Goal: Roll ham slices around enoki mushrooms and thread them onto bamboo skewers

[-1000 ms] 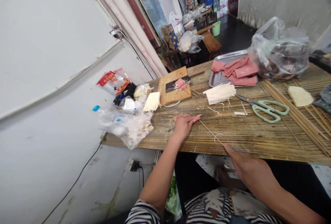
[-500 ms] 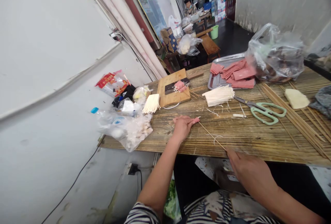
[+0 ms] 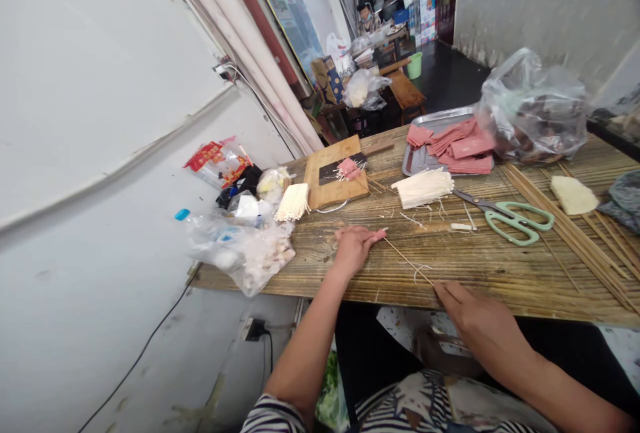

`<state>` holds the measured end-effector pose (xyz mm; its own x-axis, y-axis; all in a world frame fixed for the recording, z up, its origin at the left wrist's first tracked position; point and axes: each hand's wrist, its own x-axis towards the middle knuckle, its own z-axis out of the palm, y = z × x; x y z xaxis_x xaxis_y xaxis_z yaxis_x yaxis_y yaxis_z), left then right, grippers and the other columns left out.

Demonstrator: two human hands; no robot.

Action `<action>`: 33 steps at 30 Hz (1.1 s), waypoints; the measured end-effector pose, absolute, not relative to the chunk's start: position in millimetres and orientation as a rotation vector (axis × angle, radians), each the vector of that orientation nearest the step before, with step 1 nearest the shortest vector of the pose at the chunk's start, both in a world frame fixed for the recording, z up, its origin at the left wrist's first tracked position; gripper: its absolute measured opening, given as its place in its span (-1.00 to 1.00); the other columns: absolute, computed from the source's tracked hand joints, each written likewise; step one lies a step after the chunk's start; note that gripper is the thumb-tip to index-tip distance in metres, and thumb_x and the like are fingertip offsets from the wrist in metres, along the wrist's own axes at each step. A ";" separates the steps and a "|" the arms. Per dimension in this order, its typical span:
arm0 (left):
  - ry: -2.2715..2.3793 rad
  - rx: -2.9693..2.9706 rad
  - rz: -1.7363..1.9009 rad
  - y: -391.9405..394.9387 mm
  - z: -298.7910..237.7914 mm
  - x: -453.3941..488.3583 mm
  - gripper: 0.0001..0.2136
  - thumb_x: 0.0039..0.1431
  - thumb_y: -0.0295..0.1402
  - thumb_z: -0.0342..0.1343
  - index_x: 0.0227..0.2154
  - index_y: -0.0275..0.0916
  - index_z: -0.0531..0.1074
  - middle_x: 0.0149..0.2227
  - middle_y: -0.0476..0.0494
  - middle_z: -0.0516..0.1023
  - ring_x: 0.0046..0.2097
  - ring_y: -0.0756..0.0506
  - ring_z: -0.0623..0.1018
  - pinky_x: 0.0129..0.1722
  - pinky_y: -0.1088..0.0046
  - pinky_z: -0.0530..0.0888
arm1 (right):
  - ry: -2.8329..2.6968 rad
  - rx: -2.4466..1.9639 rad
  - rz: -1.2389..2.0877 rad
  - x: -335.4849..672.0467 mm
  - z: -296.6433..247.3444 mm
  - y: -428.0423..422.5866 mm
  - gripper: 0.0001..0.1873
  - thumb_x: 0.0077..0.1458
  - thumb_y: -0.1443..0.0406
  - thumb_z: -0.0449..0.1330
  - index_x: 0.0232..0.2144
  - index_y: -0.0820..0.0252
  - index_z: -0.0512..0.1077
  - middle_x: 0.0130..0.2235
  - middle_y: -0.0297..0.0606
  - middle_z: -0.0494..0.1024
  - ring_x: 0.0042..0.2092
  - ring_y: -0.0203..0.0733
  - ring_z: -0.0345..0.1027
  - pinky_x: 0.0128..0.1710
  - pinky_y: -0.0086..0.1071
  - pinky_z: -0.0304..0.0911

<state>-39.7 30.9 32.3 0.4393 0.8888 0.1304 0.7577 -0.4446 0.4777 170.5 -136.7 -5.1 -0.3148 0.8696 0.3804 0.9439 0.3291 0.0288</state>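
Note:
My left hand [image 3: 356, 246] is closed on a small pink meat roll [image 3: 381, 234] with a pale end poking out, low over the wooden table. A thin bamboo skewer [image 3: 407, 261] runs from that roll down to my right hand [image 3: 475, 316], whose fingers pinch its near end at the table edge. Beyond my hands lies a bundle of enoki mushrooms [image 3: 424, 187], and green-handled scissors [image 3: 517, 219] rest to its right. Finished-looking pink rolls on skewers [image 3: 350, 168] lie on a cutting board [image 3: 320, 173]. How the skewer enters the roll is hidden by my fingers.
A metal tray [image 3: 413, 165] holds pink slices [image 3: 465, 143]. Beside it stands a filled plastic bag [image 3: 537, 109]. Loose bamboo skewers [image 3: 565, 229] and a pale yellow piece [image 3: 573, 194] lie rightward. More enoki [image 3: 293, 201] and a clear bag [image 3: 245, 246] are leftward. A person [image 3: 369, 19] sits far back.
My right hand has shifted very slightly up and left along the skewer's line. My left hand stays in place on the meat roll.

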 end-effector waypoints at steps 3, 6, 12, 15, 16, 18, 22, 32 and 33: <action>1.398 2.346 0.524 30.3 34.7 -39.0 -0.82 0.23 -0.23 0.11 -0.28 -0.05 0.62 -0.23 -0.05 0.65 -0.14 -0.09 0.54 -0.05 0.38 0.32 | -2.294 -1.588 -0.391 171.6 -3.6 -133.6 -0.54 -0.11 0.61 0.03 -0.13 0.30 0.41 -0.30 -0.26 0.53 -0.53 -0.33 0.34 -0.57 -0.42 0.21; 1.364 2.342 0.541 30.4 36.3 -38.6 -0.83 0.23 -0.23 0.11 -0.29 -0.05 0.62 -0.24 -0.03 0.66 -0.17 -0.08 0.55 -0.06 0.39 0.32 | -2.294 -1.541 -0.395 172.1 -0.2 -130.1 -0.53 -0.14 0.61 0.04 -0.14 0.31 0.41 -0.32 -0.25 0.52 -0.50 -0.32 0.35 -0.55 -0.45 0.21; 1.350 2.360 0.562 31.6 35.7 -39.6 -0.83 0.22 -0.23 0.13 -0.31 -0.07 0.62 -0.28 -0.03 0.66 -0.22 -0.07 0.55 -0.12 0.41 0.32 | -2.274 -1.496 -0.376 172.8 -0.7 -124.9 -0.54 -0.15 0.60 0.05 -0.15 0.30 0.42 -0.34 -0.24 0.50 -0.46 -0.33 0.36 -0.52 -0.49 0.23; 1.352 2.365 0.553 32.3 34.5 -39.7 -0.83 0.22 -0.23 0.12 -0.31 -0.07 0.62 -0.28 -0.03 0.66 -0.22 -0.07 0.55 -0.12 0.41 0.32 | -2.276 -1.510 -0.365 172.6 -2.2 -123.0 -0.54 -0.14 0.60 0.04 -0.15 0.28 0.42 -0.35 -0.25 0.49 -0.48 -0.33 0.34 -0.52 -0.48 0.23; 1.351 2.363 0.554 32.5 34.0 -39.7 -0.82 0.23 -0.22 0.12 -0.30 -0.07 0.62 -0.28 -0.03 0.66 -0.22 -0.07 0.55 -0.12 0.40 0.32 | -2.279 -1.507 -0.358 172.3 -2.4 -122.3 -0.54 -0.14 0.60 0.04 -0.15 0.28 0.42 -0.34 -0.25 0.49 -0.49 -0.33 0.34 -0.52 -0.48 0.23; 1.355 2.355 0.556 32.8 33.0 -40.0 -0.81 0.23 -0.21 0.11 -0.30 -0.07 0.62 -0.26 -0.04 0.66 -0.21 -0.08 0.55 -0.11 0.39 0.33 | -2.282 -1.503 -0.344 171.6 -2.5 -120.7 -0.54 -0.13 0.60 0.04 -0.14 0.29 0.42 -0.33 -0.24 0.49 -0.48 -0.33 0.35 -0.51 -0.48 0.23; 1.349 2.361 0.549 32.8 31.8 -41.3 -0.80 0.24 -0.19 0.09 -0.29 -0.04 0.62 -0.23 -0.03 0.66 -0.19 -0.09 0.55 -0.07 0.37 0.33 | -2.289 -1.504 -0.334 169.8 -2.1 -117.2 -0.52 -0.12 0.61 0.01 -0.13 0.29 0.42 -0.34 -0.23 0.50 -0.46 -0.32 0.36 -0.50 -0.48 0.26; 1.356 2.372 0.504 30.3 35.2 -40.3 -0.82 0.25 -0.26 0.09 -0.24 -0.04 0.61 -0.22 -0.02 0.65 -0.17 -0.09 0.54 -0.06 0.38 0.33 | -2.296 -1.532 -0.242 163.0 -1.4 -102.6 -0.59 -0.05 0.59 0.04 -0.15 0.27 0.42 -0.31 -0.25 0.52 -0.41 -0.30 0.40 -0.46 -0.47 0.23; 1.356 2.371 0.511 30.2 35.1 -40.2 -0.82 0.25 -0.25 0.09 -0.25 -0.04 0.61 -0.23 -0.02 0.65 -0.18 -0.09 0.55 -0.07 0.38 0.33 | -2.308 -1.540 -0.215 161.8 0.0 -100.0 -0.62 -0.03 0.59 0.04 -0.18 0.26 0.43 -0.32 -0.26 0.51 -0.40 -0.30 0.39 -0.46 -0.46 0.21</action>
